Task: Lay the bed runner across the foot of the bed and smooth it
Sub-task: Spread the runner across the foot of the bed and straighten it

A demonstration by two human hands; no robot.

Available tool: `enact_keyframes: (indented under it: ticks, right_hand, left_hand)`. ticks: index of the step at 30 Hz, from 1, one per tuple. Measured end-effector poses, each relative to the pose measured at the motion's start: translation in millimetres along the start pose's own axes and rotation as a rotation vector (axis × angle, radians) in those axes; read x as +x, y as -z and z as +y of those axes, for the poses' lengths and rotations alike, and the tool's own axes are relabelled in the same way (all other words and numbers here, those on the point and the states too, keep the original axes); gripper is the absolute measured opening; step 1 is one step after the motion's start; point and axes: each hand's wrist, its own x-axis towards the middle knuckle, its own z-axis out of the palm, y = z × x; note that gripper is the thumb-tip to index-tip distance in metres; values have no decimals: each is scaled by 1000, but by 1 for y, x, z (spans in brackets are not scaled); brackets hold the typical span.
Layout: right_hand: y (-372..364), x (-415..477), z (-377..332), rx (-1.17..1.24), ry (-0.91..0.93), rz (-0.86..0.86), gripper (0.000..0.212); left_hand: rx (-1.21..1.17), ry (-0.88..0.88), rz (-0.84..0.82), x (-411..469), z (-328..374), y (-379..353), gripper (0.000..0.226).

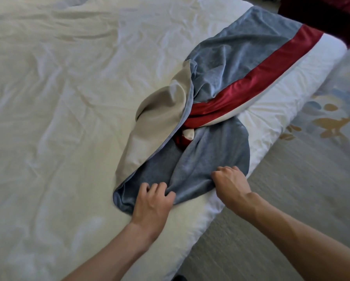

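Observation:
The bed runner [241,57] is grey-blue with a red satin stripe and a beige underside. Its far part lies flat across the white bed [58,98] toward the upper right corner. Its near part is twisted and bunched, with the beige lining flipped up. My left hand [153,199] pinches a fold at the runner's near end. My right hand [230,183] grips the bunched grey fabric close to the bed's right edge.
The white duvet is wrinkled and stretches far to the left. The bed's edge runs diagonally on the right, with patterned carpet [312,179] beyond it. A dark red item [322,15] sits past the bed's far corner.

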Motion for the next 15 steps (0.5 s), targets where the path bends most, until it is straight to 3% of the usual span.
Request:
enact_keyframes:
  ticks: [4,10,15]
  right_hand:
    - [9,-9,-26,56,56,-58,22]
    - [7,-30,-74,156,140,-144,17]
    - [-8,-38,-101,204,163,-110,20]
  left_hand:
    - [-34,-16,77,-11,-23,5,17]
    - [-35,-31,92,-39,-68,13,24]
    - [-3,-62,51,-61,-85,18,21]
